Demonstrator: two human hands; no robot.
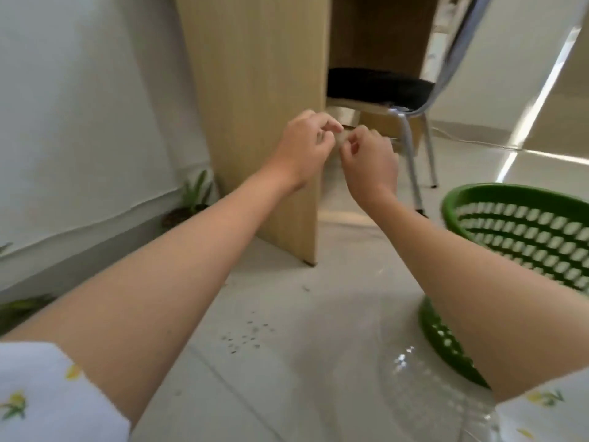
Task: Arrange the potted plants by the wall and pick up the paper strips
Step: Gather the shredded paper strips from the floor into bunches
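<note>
Both arms are stretched forward, and the left hand [306, 145] and the right hand [366, 164] are held close together in front of the edge of a wooden panel [255, 106]. The fingers of both hands are curled and pinched together on something small and pale between them, perhaps a paper strip [341, 135] (the view is too blurred to be sure). A potted plant [191, 202] is seen by the wall [79, 122], left of the panel. A green basket [526, 231] stands at the right, near a chair [398, 100]. Open floor [287, 314] lies between the basket and the wall.
</note>
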